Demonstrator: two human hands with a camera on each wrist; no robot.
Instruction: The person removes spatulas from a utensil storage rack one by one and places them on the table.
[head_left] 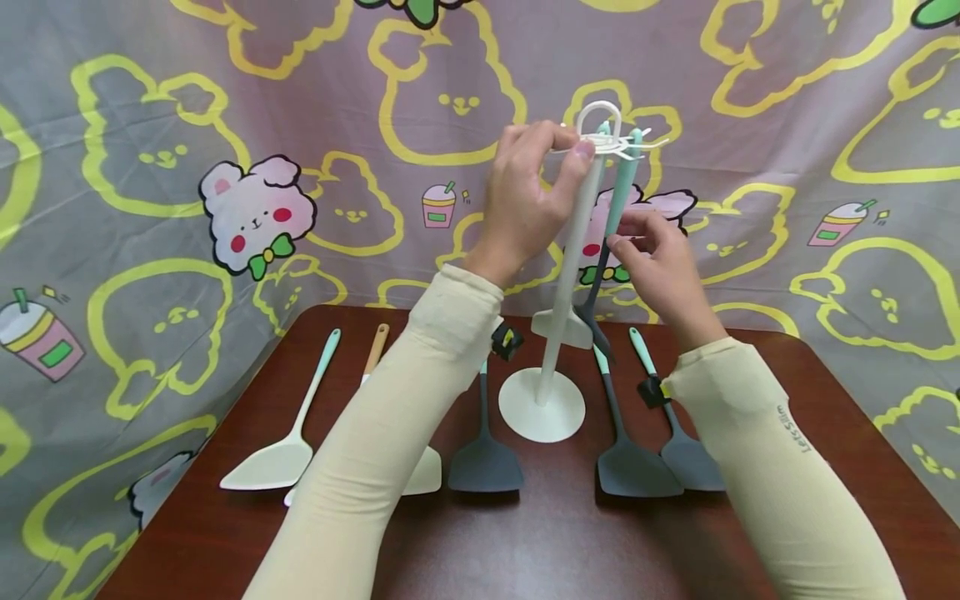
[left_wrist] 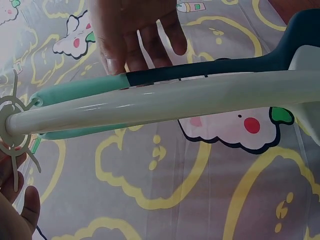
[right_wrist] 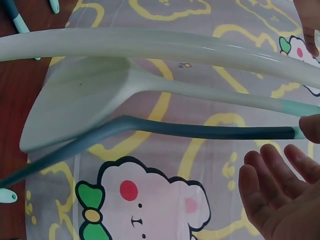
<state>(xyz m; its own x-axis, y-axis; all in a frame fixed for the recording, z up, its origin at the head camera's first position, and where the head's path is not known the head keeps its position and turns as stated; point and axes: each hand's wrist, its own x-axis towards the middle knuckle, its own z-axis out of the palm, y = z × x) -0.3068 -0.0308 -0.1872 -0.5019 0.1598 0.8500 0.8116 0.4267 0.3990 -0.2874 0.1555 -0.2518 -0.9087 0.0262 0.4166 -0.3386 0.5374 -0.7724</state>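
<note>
A white utensil stand [head_left: 572, 250] with a round base and a ring of hooks rises from the table. My left hand [head_left: 528, 187] pinches its hook ring at the top between thumb and fingers. From the hooks hang a cream turner [right_wrist: 82, 95] with a mint handle end and a dark grey spatula [head_left: 600, 275] with a mint handle. My right hand [head_left: 660, 262] holds that dark spatula where mint meets grey, thumb against the handle. The right wrist view shows its other fingers [right_wrist: 270, 175] loosely spread below the shaft.
On the brown table [head_left: 555, 533] lie a cream turner [head_left: 270, 462] at left, a wooden-ended utensil [head_left: 377, 346] partly behind my left sleeve, and dark turners at centre [head_left: 486, 462] and right [head_left: 637, 468], [head_left: 690, 460]. A patterned cloth [head_left: 360, 267] hangs behind.
</note>
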